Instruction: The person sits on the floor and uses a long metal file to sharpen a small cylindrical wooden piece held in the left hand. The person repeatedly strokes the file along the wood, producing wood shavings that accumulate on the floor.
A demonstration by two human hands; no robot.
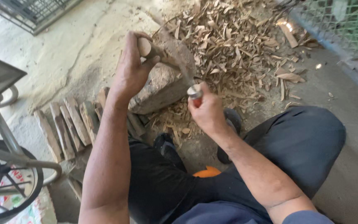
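The left hand (131,68) is clamped around a short round wooden stick (147,47), holding it tilted with its lower end on a stone block (162,85) just beyond the wrist. The right hand (206,110) is closed on the capped handle of a blade (185,68), which is blurred and slants up toward the stick. This looks like mid-whittling; the next stroke seems to call for a steady stick and a cut angled away from the fingers. Both forearms reach forward, elbows bent. Wood shavings (237,45) are heaped beyond the hands, split wooden slats (69,124) left of them.
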